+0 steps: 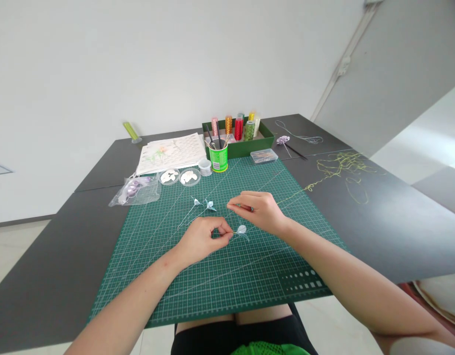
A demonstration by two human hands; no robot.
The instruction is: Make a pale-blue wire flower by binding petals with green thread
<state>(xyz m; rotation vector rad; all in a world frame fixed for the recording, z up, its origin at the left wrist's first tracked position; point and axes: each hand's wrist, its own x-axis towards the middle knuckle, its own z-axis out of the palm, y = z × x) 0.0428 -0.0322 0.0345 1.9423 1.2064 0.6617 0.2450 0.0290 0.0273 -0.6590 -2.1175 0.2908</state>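
Note:
My left hand [203,239] pinches the thin wire stem of a small pale petal piece [242,229] just above the green cutting mat [168,276]. My right hand [259,209] hovers close behind it, fingers pinched on a fine yellow-green thread [297,193] that runs off to the right. Two more small petal pieces on wires [203,203] lie on the mat just beyond my left hand.
Behind the mat stand a green cup of tools [218,157], a green box with thread spools [238,135], two small dishes of white petals [179,176], a plastic bag [135,192], printed sheets [171,153] and a clear case [263,156]. Tangled thread [344,167] lies at right.

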